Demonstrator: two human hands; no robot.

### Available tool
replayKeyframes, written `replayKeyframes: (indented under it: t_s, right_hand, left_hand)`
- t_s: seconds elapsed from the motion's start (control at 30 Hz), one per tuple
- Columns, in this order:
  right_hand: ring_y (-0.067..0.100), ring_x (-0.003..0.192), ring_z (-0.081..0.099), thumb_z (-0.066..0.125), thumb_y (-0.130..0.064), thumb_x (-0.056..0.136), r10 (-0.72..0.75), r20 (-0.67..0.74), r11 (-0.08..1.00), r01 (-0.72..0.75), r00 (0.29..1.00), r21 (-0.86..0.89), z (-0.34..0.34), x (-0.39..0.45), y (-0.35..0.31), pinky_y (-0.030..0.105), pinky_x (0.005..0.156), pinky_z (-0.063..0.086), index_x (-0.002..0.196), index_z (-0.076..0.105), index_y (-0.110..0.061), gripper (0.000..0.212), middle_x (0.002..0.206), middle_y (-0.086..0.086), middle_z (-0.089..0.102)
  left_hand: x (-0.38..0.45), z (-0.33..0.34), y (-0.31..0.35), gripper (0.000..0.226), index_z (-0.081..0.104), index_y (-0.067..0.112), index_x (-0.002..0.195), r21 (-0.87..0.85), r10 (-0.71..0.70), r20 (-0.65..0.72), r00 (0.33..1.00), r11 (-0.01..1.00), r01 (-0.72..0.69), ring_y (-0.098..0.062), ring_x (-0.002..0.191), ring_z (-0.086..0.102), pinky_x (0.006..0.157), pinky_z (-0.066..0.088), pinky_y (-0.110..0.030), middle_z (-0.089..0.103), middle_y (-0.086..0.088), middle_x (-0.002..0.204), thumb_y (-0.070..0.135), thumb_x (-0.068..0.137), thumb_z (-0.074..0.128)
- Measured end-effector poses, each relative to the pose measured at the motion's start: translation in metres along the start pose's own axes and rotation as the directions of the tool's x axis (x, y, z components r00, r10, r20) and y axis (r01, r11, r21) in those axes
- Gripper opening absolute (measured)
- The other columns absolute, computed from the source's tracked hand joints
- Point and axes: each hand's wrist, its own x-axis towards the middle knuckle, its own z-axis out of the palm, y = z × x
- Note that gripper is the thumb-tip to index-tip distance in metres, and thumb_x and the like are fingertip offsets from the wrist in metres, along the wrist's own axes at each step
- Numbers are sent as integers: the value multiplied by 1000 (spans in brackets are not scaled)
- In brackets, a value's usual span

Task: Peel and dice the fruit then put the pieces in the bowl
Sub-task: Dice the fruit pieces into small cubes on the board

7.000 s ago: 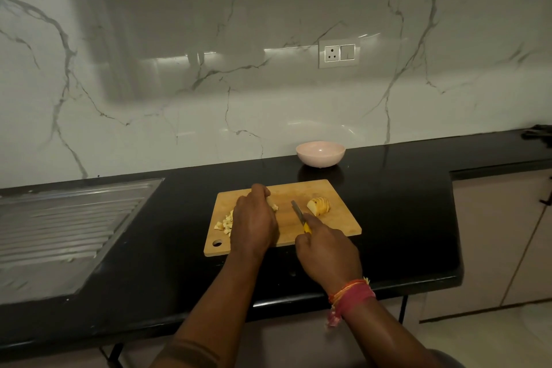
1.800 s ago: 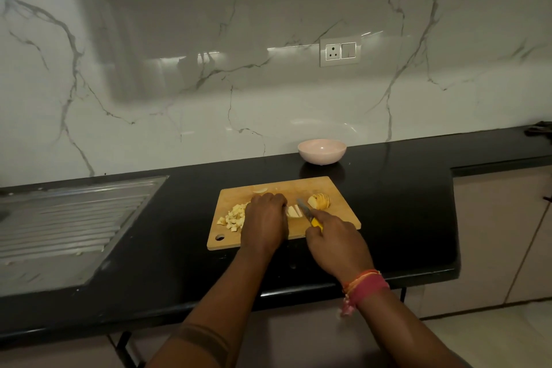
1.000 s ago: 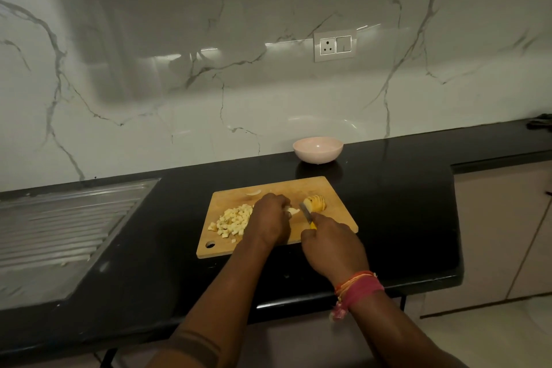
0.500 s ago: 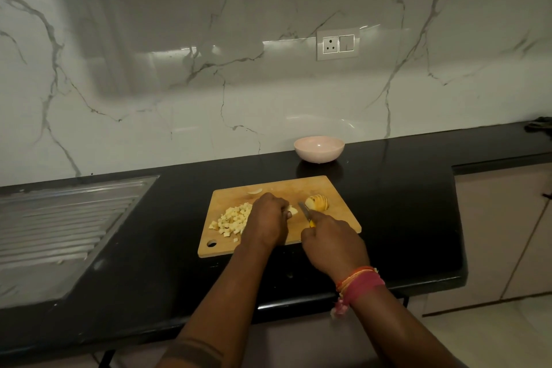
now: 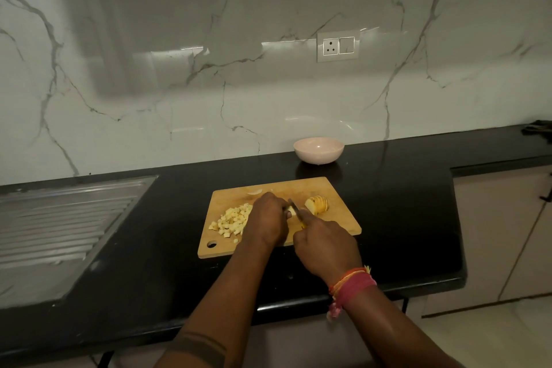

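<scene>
Dicing fruit at centre frame, the left hand pins a pale piece so the knife, gripped in the right hand, cuts safely; cubes heap at the chopping board left, slices wait right, bowl behind on black worktop, marble wall beyond

Fruit piece mostly under left hand

Both forearms are bare, the right hand carries red and orange thread bands with a frayed tassel at the wrist, and the left forearm bears a dark band marking.
</scene>
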Motion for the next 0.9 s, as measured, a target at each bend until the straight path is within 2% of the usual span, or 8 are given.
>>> replayKeyframes:
  t_s: [0.1,0.2,0.33,0.43,0.57,0.67,0.77,0.9]
  right_hand:
    - [14,68,55,42,-33,97,-16,26,1000,15,1000,12,2,7,-8,28,57,42,148,41,-36,51,77,-6,57]
    - [16,68,56,43,-30,97,-16,59,1000,16,998,-3,3,12,-13,30,60,45,141,48,-30,44,77,-5,55]
    - [12,62,52,44,-31,97,-43,50,997,46,998,-66,2,-3,-9,29,55,40,147,38,-32,51,71,-8,51]
    - [11,61,52,42,-33,96,-43,23,995,44,999,-86,-2,-23,-1,29,56,42,152,31,-36,57,71,-7,55]
    - [8,63,56,41,-36,95,-32,-8,999,32,999,-37,-6,-35,4,28,56,47,153,31,-38,59,74,-8,58]
    - [7,60,51,41,-35,96,-33,-23,999,32,999,-3,-5,-29,-2,27,51,39,155,27,-39,61,71,-9,54]
    - [9,61,50,42,-33,96,-33,0,999,33,999,-10,-2,-14,-10,27,52,37,153,33,-36,58,70,-9,51]
    - [15,67,57,42,-30,96,-24,50,1000,23,998,8,2,4,-20,29,58,46,141,46,-31,45,76,-6,55]
  left_hand:
    - [0,0,-1,16,79,24,104,23,24,-5,1000,999,-24,-15,80,62,73,53,-32,69,-1,93,22,94,66]
    - [1,0,0,15,80,24,94,63,22,9,1000,998,-22,-13,73,59,71,56,-33,67,0,86,20,91,66]
    - [-1,-1,4,15,80,24,88,39,-32,6,999,999,32,-11,71,59,67,54,-28,66,2,85,18,90,67]
    - [-1,-2,6,18,77,22,79,-15,-78,5,997,997,78,-10,70,58,65,49,-27,66,3,83,18,93,66]
    - [-4,-2,5,29,66,23,67,-70,-108,-4,994,992,107,-11,70,57,63,40,-27,63,3,78,23,96,65]
    - [-8,-7,4,18,78,23,86,-116,-107,-15,994,988,105,-9,77,60,73,49,-28,70,6,89,19,96,63]
    - [-8,-9,4,20,80,22,101,-104,-90,8,996,990,91,-11,86,65,80,55,-29,74,4,100,14,95,62]
    - [-6,-11,3,22,81,20,98,-110,-63,34,997,992,67,-13,81,67,78,56,-31,76,1,93,10,92,63]
